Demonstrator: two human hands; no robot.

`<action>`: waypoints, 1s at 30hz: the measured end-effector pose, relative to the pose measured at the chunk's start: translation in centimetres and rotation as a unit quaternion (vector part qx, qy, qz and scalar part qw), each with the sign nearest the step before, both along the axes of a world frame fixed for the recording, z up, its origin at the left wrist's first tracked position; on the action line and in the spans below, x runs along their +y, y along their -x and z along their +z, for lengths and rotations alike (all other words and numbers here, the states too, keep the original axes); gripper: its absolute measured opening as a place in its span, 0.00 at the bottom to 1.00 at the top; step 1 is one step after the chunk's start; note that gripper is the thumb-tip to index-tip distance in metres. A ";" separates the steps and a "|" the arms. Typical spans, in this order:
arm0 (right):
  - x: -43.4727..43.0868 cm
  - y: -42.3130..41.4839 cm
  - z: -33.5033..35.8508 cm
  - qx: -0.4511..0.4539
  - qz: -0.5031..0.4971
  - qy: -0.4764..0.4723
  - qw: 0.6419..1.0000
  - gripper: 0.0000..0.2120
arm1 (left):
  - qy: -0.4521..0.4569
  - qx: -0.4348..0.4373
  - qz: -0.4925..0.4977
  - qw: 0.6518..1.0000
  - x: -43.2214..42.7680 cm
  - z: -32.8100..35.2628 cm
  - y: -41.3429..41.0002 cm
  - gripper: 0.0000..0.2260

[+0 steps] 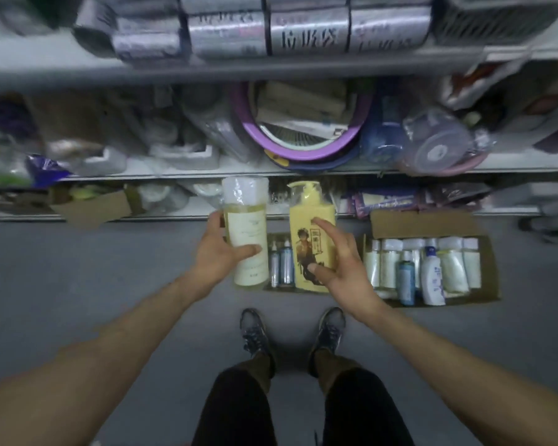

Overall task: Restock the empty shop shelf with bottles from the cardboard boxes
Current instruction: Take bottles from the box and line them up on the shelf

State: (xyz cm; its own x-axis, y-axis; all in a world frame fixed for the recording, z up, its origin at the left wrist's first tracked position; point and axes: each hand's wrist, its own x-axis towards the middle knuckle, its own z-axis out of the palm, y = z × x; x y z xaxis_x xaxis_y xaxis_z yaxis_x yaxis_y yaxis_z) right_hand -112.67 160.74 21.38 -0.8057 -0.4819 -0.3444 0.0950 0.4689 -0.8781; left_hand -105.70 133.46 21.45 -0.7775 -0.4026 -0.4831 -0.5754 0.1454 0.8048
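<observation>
My left hand grips a tall pale-yellow bottle with a plastic-wrapped cap, held upright above the floor. My right hand holds a yellow pump bottle printed with a cartoon figure, thumb on its front and fingers round its right side. Both bottles hang in front of the shop shelves. Below them a cardboard box on the floor shows small silver and blue bottles. To the right, a second open cardboard box is packed with several white and blue bottles.
Grey shelves ahead are crowded with wrapped goods, a purple basin and plastic containers. An open cardboard box sits on the lowest shelf at left. My shoes stand on the grey floor just behind the boxes.
</observation>
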 end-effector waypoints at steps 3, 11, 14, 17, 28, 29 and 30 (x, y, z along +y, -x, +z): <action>-0.4 -0.5 6.0 0.034 0.028 0.038 0.998 0.44 | 0.003 0.033 0.030 0.999 -1.0 6.9 -2.0 0.36; -2.3 2.1 18.8 0.151 0.051 0.126 0.979 0.42 | 0.035 0.170 0.041 0.984 -2.0 22.6 -0.9 0.40; -2.8 3.8 23.9 0.173 0.049 0.175 0.968 0.41 | 0.053 0.222 0.047 0.972 -2.0 28.1 0.7 0.39; -2.9 6.1 28.4 0.192 0.054 0.226 0.953 0.41 | 0.073 0.260 0.038 0.962 -1.9 33.1 2.4 0.38; -1.8 16.0 44.2 0.313 0.068 0.314 0.894 0.44 | 0.170 0.354 0.034 0.919 -1.1 50.0 8.9 0.39; -1.9 16.9 45.5 0.325 0.067 0.316 0.889 0.44 | 0.171 0.360 0.036 0.916 -1.4 51.1 9.7 0.38; -2.1 17.8 46.7 0.335 0.068 0.317 0.885 0.44 | 0.176 0.367 0.036 0.913 -1.7 52.1 10.4 0.38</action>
